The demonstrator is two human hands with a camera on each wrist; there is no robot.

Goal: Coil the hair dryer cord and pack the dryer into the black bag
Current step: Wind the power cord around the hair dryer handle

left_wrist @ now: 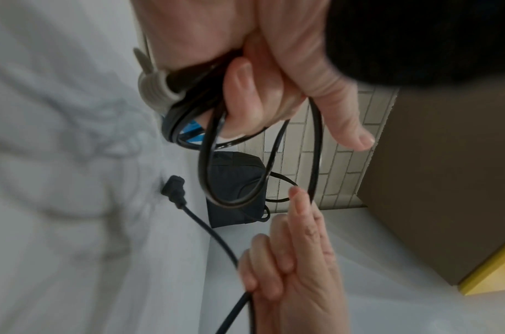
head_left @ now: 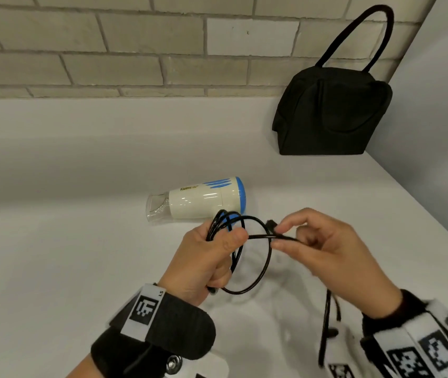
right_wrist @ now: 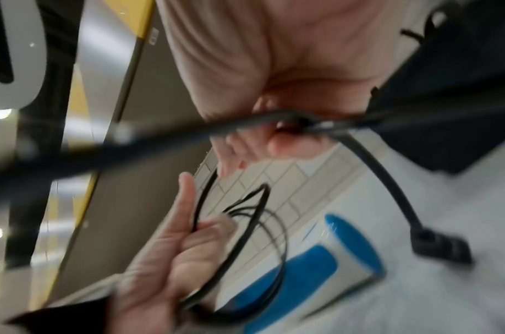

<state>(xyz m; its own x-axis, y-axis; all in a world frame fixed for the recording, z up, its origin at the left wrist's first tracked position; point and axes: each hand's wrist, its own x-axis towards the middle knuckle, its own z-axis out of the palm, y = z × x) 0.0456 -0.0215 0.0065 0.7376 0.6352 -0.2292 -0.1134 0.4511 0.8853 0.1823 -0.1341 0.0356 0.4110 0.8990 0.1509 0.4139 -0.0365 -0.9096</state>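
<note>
Nearest, in the head view, the left hand [head_left: 203, 257] is closed in a fist round several loops of the black cord [head_left: 261, 271], thumb pressed on top of the bundle, while the right hand [head_left: 334, 255] pinches a straight run of the cord between thumb and forefinger just beside it. The left wrist view adds what the head view hides: the grey strain relief [left_wrist: 155, 87] of the cord sits at the edge of the left palm, and the plug [left_wrist: 174, 188] hangs free on the loose end beyond the right hand's fingers [left_wrist: 277, 266]. The right wrist view is blurred, yet it shows the plug [right_wrist: 443, 246] hanging free near the white countertop [right_wrist: 434, 300]. Just past the hands lies the hair dryer [head_left: 198, 199] on its side on the countertop [head_left: 53, 255], clear nozzle to the left, blue end to the right. Farthest back, the black bag [head_left: 332, 113] stands upright in the corner against the brick wall [head_left: 108, 50], its handle raised, well apart from the dryer.
</note>
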